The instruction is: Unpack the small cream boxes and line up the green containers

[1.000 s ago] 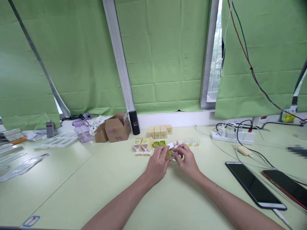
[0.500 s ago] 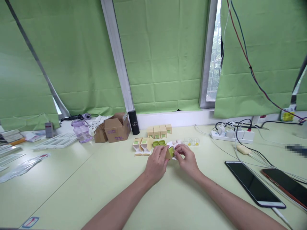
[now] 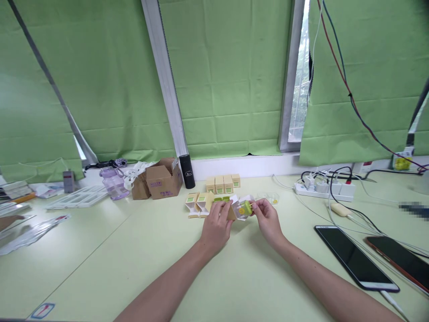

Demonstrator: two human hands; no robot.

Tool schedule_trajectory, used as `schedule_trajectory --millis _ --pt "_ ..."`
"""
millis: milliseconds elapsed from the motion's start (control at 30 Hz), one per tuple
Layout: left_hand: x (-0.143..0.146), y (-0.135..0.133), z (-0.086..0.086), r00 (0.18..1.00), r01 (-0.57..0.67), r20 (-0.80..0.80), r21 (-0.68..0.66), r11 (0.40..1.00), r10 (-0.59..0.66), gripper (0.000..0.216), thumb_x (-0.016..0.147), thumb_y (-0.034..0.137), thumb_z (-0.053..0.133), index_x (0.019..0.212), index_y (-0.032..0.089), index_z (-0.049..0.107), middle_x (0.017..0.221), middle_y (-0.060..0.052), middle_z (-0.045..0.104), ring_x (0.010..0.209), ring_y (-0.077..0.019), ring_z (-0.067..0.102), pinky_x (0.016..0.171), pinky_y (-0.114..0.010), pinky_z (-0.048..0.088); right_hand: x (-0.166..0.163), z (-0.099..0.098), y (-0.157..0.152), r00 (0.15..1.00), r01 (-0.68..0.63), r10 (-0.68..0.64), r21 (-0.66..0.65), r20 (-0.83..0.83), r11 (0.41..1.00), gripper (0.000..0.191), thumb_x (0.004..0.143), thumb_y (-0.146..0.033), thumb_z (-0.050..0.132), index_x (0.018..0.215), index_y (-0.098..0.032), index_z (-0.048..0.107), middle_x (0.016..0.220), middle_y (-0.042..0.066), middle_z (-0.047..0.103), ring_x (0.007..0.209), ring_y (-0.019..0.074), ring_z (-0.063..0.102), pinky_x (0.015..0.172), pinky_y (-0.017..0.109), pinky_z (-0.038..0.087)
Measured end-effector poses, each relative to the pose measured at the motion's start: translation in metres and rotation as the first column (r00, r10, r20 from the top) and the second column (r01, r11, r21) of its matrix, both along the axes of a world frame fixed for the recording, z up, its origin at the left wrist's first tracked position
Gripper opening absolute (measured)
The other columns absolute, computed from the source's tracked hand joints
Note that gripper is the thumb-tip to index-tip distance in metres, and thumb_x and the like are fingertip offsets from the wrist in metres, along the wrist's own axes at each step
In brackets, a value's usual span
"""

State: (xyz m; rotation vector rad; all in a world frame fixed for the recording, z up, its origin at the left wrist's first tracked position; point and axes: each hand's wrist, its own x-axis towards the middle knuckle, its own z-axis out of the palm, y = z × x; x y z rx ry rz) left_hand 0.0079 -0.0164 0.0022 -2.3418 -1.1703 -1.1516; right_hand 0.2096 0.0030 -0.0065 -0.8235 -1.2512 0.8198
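Note:
My left hand (image 3: pixel 216 223) is closed around a small kraft cardboard box (image 3: pixel 231 213), tilted with its white flaps spread toward the right. Partly out of that box is a small clear container with a green lid (image 3: pixel 247 207) and a yellow mark. At the lid end, my right hand (image 3: pixel 266 219) pinches the container; its exact grip point is small and hard to see. Two opened kraft boxes (image 3: pixel 203 201) stand just left of my left hand. Behind my fingers, green pieces (image 3: pixel 221 198) are partly hidden. Clear cups (image 3: pixel 273 198) lie beyond my right hand.
Several closed kraft boxes (image 3: pixel 224 183) stand at the back. A brown carton (image 3: pixel 164 181) and a black cylinder (image 3: pixel 187 171) are to their left. On the right lie a power strip (image 3: pixel 325 190), cables and two phones (image 3: pixel 355 255). A brownish shape (image 3: pixel 9 221) shows at the left edge.
The green-lidded container has slid rightward out of the box, with my right hand moving right along with it. My left hand shifted slightly left. A brownish shape has appeared at the far left edge.

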Motion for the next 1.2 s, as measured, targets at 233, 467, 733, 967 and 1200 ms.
schedule_trajectory --millis 233,467,733,967,1200 --pt "-0.007 0.003 0.001 0.992 -0.033 0.117 -0.050 0.998 0.039 0.070 0.092 0.016 0.064 0.156 0.027 0.037 0.130 -0.013 0.057 0.122 -0.0318 0.058 0.102 -0.054 0.054 0.011 0.003 0.006 0.995 0.071 -0.073 -0.041 -0.063 0.997 0.045 0.084 -0.068 0.071 0.086 -0.024 0.059 0.092 0.010 0.077 0.085 0.0281 0.073 0.076 0.043 0.059" --pt "-0.011 0.011 0.000 0.917 -0.007 0.390 -0.183 0.983 0.080 0.066 0.094 0.025 0.067 0.154 0.033 0.042 0.141 -0.011 0.054 0.133 -0.0289 0.053 0.105 -0.051 0.055 0.016 0.003 0.009 0.996 0.086 -0.087 -0.074 -0.009 0.994 0.048 0.082 -0.071 0.070 0.084 -0.024 0.060 0.084 0.007 0.074 0.080 0.0266 0.068 0.071 0.038 0.054" --pt "-0.009 0.021 0.004 0.643 0.296 0.765 -0.292 0.910 0.036 0.058 0.091 0.043 0.072 0.142 0.025 0.051 0.128 -0.013 0.065 0.120 -0.0266 0.063 0.081 -0.036 0.063 0.015 -0.008 0.009 0.961 0.065 -0.046 -0.062 0.273 0.996 0.041 0.092 -0.063 0.058 0.085 -0.023 0.062 0.090 0.007 0.075 0.083 0.0248 0.066 0.072 0.035 0.047" --pt "-0.012 0.029 0.001 0.313 0.584 0.947 -0.257 0.770 0.078 0.073 0.076 0.057 0.085 0.132 0.021 0.055 0.123 -0.015 0.072 0.115 -0.0298 0.069 0.094 -0.042 0.059 0.012 -0.012 0.007 0.895 0.043 -0.008 -0.069 0.446 0.997 0.028 0.097 -0.047 0.050 0.087 -0.024 0.062 0.094 0.006 0.076 0.080 0.0227 0.065 0.071 0.034 0.045" --pt "-0.010 0.025 0.002 0.135 0.763 0.982 -0.186 0.619 0.128 0.057 0.079 0.050 0.084 0.123 0.020 0.061 0.122 -0.012 0.074 0.099 -0.0281 0.073 0.078 -0.045 0.065 0.012 -0.017 0.009 0.860 0.046 -0.006 -0.066 0.511 0.997 0.024 0.096 -0.043 0.050 0.089 -0.025 0.063 0.092 0.003 0.075 0.078 0.0226 0.065 0.070 0.033 0.044"
